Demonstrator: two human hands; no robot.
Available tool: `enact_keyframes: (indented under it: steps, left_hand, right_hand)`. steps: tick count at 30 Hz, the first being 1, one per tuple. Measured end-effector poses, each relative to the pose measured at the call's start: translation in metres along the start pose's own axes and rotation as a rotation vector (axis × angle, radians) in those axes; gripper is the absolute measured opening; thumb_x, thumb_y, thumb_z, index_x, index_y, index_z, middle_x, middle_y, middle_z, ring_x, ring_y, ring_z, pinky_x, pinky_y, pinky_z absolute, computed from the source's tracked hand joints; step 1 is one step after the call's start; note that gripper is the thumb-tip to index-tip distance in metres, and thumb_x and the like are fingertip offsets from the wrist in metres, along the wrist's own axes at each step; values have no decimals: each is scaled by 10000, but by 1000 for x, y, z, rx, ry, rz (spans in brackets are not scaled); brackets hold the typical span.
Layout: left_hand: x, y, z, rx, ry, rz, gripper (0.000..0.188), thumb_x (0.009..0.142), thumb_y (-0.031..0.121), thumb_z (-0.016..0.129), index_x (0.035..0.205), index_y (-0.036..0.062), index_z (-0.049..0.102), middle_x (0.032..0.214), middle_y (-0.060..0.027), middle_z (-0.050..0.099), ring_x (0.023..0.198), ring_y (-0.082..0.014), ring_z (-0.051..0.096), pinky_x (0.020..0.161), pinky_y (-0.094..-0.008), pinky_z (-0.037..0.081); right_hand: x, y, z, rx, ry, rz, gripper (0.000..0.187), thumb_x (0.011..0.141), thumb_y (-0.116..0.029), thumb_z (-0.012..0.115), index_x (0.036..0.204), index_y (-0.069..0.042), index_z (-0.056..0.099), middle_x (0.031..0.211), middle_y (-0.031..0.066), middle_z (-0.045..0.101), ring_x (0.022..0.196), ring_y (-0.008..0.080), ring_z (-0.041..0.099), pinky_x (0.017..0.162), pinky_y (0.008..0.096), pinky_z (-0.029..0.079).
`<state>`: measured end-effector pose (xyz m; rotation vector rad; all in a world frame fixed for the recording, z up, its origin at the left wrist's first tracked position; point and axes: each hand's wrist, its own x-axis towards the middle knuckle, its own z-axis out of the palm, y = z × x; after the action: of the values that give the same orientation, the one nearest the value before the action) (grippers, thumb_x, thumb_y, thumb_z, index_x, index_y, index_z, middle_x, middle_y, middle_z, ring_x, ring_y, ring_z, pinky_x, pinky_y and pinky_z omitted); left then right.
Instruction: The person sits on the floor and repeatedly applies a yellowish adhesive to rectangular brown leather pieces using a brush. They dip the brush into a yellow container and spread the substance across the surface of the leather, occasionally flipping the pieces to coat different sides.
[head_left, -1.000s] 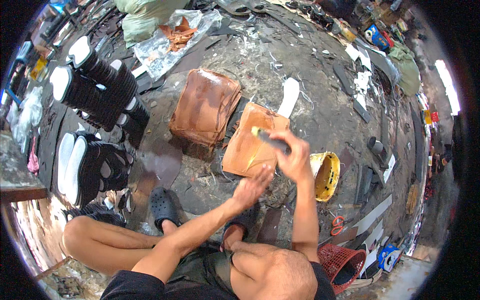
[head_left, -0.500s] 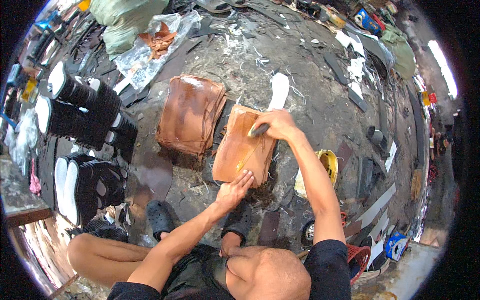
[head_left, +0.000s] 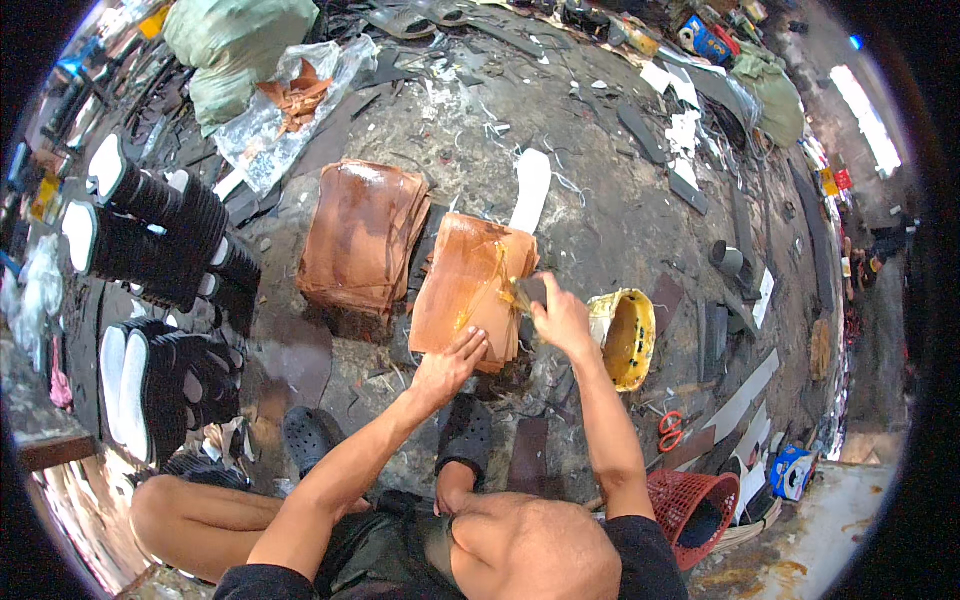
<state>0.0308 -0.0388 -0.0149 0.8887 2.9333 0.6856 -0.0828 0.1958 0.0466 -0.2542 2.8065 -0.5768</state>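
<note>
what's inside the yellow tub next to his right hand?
The yellow tub lies tilted beside the right hand, its mouth facing the camera. Only its yellow-smeared inner wall shows; the deep end is in shadow, so any contents there cannot be made out.

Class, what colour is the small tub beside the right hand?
Yellow, seen in the head view: the small round tub.

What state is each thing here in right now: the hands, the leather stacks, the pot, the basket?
Left hand: flat, pressing the near stack.
Right hand: gripping a brush.
Near leather stack: top sheet glossy, smeared yellow.
Far leather stack: untouched.
Yellow pot: open.
Red basket: upright.
</note>
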Motion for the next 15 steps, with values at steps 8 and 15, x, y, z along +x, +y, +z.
enact_keyframes:
  steps: [8,15]
  left_hand:
    - [-15,28,-33,-430,136,-298,521,799,17,676,1312,75,612,1430,-112,563,1297,-286,560,960,-398,538]
    - [-59,-20,20,-785,594,-1103,420,867,-10,640,1286,25,654,1226,-105,660,1107,-203,633,957,-311,486]
  right_hand:
    - [-21,-11,24,58,144,-220,350,871,-238,669,1207,-171,596,814,193,700,776,432,683,687,541,542]
    - [-86,-54,21,170,173,-276,303,878,-160,662,1177,-187,624,914,124,711,856,338,696,714,483,547]
